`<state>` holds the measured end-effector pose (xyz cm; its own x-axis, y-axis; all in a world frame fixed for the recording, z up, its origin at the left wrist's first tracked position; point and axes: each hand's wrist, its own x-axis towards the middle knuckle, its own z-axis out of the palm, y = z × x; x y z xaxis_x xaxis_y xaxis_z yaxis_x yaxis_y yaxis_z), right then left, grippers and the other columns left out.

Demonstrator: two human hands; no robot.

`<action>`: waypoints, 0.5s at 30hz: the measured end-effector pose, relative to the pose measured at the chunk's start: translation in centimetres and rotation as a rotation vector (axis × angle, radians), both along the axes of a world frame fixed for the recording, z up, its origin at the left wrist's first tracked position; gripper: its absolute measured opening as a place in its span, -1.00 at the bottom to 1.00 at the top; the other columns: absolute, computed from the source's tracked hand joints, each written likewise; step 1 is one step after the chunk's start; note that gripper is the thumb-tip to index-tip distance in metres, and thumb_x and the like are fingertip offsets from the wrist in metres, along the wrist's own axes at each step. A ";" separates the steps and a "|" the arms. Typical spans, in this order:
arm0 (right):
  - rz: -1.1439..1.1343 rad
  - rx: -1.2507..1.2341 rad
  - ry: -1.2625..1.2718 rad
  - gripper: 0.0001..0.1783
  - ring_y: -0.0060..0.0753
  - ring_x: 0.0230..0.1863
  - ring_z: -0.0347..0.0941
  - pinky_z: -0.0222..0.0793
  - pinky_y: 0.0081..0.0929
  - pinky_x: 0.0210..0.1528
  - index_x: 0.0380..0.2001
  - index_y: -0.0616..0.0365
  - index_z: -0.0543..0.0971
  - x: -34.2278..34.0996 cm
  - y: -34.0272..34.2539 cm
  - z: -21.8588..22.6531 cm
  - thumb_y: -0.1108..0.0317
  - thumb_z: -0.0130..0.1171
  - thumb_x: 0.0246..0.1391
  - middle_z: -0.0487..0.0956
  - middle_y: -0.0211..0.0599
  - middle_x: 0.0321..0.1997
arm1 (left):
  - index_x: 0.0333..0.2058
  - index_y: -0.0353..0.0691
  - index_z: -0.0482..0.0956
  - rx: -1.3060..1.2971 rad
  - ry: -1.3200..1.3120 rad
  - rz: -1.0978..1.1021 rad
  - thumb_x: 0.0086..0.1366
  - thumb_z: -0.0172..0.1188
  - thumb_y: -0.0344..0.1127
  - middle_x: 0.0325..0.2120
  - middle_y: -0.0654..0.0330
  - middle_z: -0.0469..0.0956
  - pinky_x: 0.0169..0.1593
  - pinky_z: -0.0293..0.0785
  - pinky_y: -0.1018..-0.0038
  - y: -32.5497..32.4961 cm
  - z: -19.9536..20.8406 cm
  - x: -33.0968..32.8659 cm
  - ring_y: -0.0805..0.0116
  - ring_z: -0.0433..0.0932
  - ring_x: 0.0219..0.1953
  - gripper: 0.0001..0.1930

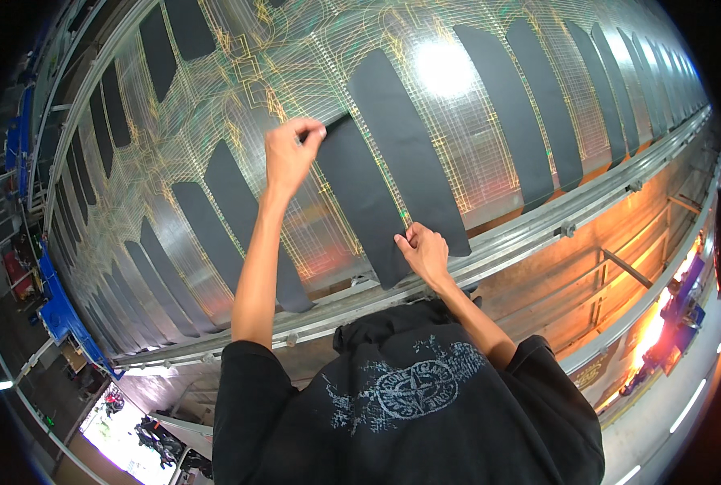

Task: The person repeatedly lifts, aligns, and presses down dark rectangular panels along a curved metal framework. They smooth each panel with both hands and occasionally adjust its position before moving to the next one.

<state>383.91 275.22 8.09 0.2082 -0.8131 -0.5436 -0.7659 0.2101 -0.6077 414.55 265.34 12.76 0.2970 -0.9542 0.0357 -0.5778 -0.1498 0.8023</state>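
A long black fabric-like panel [359, 187] lies on a shiny metal table [296, 250] marked with fine yellow and green lines. My left hand [290, 153] is closed, thumb and fingers pinching the panel's far left corner, which looks slightly raised. Nearer to me, my right hand [423, 252] is closed at the same panel's right edge, close to its near end; the fingertips partly hide what they grip. A second black panel [409, 145] lies just to the right, a narrow strip of table between the two.
More dark panels [506, 105] lie in rows along both sides of the table. A metal rail [538, 226] runs along its near edge. Blue machine parts [61, 303] stand at far left, and a bright screen [122, 428] shows at lower left.
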 end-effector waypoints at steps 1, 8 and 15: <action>0.001 -0.001 -0.003 -0.65 -0.07 -0.58 0.55 0.39 -0.13 -0.42 -0.50 0.13 0.52 0.0 0.0 0.0 0.12 0.38 0.13 0.56 -0.27 -0.67 | -0.23 -0.31 0.73 -0.035 -0.028 -0.078 0.26 0.32 -0.46 -0.45 0.12 0.70 -0.27 0.53 0.37 1.7 0.5 -0.7 0.28 0.64 -0.42 -0.87; 0.029 -0.008 0.015 -0.66 -0.04 -0.57 0.55 0.39 -0.12 -0.42 -0.50 0.12 0.51 -0.1 -0.1 -0.1 0.14 0.39 0.14 0.57 -0.26 -0.66 | -0.33 -0.31 0.72 -0.073 0.018 -0.225 0.14 0.38 -0.61 -0.38 0.10 0.72 0.11 0.61 0.28 9.8 9.5 -4.8 0.15 0.73 -0.20 -0.88; 0.002 0.016 0.038 -0.65 -0.03 -0.57 0.56 0.40 -0.11 -0.42 -0.50 0.12 0.51 -0.1 0.1 0.1 0.14 0.39 0.14 0.56 -0.24 -0.67 | -0.28 -0.33 0.73 -0.049 -0.123 -0.030 0.23 0.38 -0.51 -0.38 0.10 0.72 -0.05 0.59 0.40 5.0 10.3 -1.0 0.25 0.71 -0.30 -0.92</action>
<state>383.81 275.28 8.18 0.1890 -0.8041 -0.5636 -0.7887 0.2176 -0.5749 413.52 270.33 23.07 0.2593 -0.9587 0.1165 -0.6757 -0.0939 0.7312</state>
